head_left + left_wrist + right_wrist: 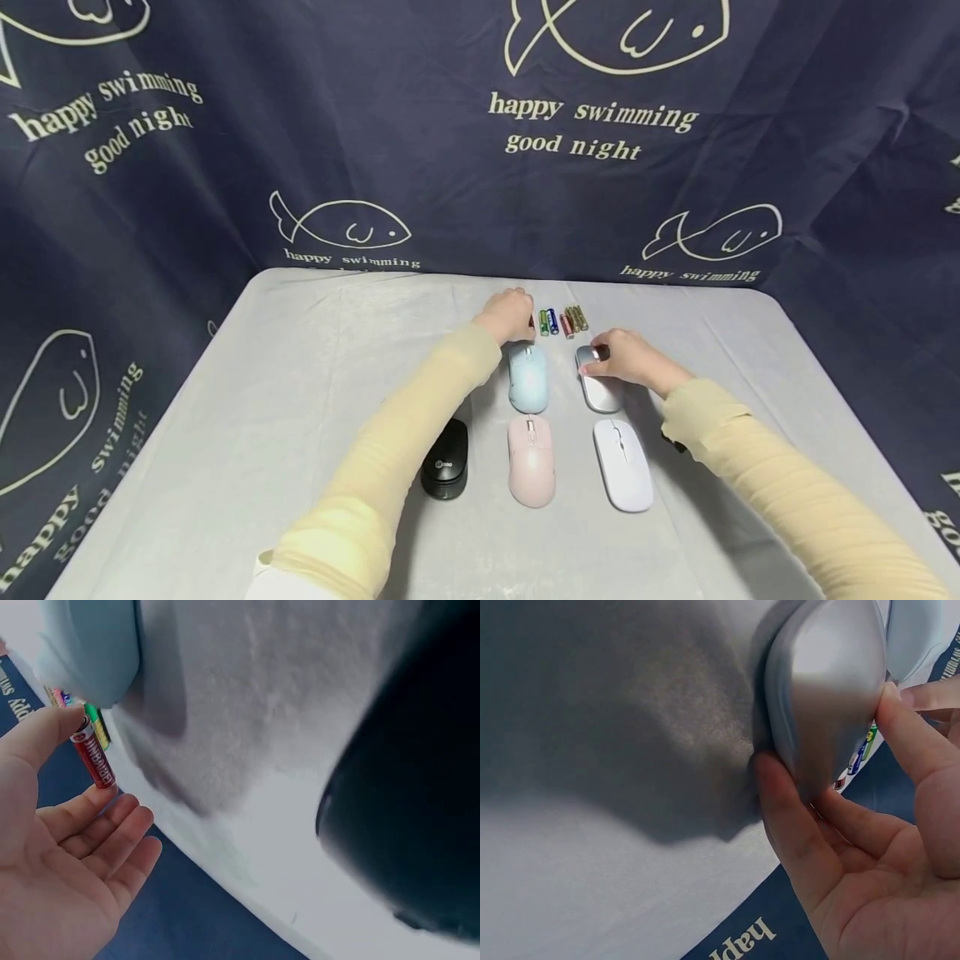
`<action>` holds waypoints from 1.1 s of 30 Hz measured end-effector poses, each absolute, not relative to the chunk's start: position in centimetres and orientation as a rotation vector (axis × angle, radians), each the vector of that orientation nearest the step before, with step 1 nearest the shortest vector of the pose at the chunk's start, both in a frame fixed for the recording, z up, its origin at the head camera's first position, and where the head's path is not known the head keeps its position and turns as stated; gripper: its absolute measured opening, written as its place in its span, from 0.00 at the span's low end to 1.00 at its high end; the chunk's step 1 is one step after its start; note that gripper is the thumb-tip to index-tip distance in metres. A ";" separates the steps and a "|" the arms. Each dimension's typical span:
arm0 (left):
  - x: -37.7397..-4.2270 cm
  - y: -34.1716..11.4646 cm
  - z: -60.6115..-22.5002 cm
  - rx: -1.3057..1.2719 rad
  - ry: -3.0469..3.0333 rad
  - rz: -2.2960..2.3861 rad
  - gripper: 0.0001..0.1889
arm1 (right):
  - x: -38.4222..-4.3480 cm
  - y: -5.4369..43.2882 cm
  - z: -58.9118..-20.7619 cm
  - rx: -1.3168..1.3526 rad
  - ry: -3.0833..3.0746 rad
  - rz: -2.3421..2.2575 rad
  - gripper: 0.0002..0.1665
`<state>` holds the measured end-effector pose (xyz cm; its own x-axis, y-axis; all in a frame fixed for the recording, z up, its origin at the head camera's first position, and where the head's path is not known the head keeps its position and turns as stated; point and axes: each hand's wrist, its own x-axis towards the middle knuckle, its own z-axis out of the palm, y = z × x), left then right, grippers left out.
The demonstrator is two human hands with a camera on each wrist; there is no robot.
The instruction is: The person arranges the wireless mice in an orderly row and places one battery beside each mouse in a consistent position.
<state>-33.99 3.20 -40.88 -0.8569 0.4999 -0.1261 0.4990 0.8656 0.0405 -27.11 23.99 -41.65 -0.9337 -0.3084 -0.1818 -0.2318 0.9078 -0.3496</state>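
Observation:
My left hand [510,315] is at the far end of the light blue mouse [529,379]. In the left wrist view a red battery [94,754] is pinched by its ends between the thumb and a fingertip; the other fingers are spread. My right hand [630,360] grips the silver-grey computer mouse [602,393] by its sides near the far end, thumb on one side and fingers on the other. The right wrist view shows the rounded back of that mouse [832,682] close up, with the fingertips along its edges.
Beyond the mice lie several batteries: green [544,323], blue [553,322], red [566,326] and gold [577,318]. Nearer stand a pink mouse [532,462], a white mouse [624,467] and a black mouse [446,462], partly behind the left sleeve. A dark curtain [465,167] hangs behind the table [300,367].

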 end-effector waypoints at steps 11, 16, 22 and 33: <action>-33.5 1.5 -38.7 0.872 2.901 0.192 0.20 | -27.0 24.0 -41.5 -0.421 2.844 -0.462 0.36; -33.1 0.9 -37.2 0.881 2.909 0.181 0.27 | -27.1 24.1 -41.5 -0.424 2.843 -0.460 0.36; -32.7 -0.4 -35.7 0.958 2.922 0.223 0.27 | -27.1 24.0 -41.5 -0.420 2.844 -0.455 0.36; -31.8 -3.8 -34.3 1.051 2.974 0.348 0.21 | -27.0 24.0 -41.4 -0.409 2.841 -0.451 0.36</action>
<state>-31.76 -3.82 -34.31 -0.7801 0.6171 0.1028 0.6242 0.7566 0.1947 -27.04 24.01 -41.40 -0.9332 -0.3078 -0.1853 -0.2353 0.9134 -0.3322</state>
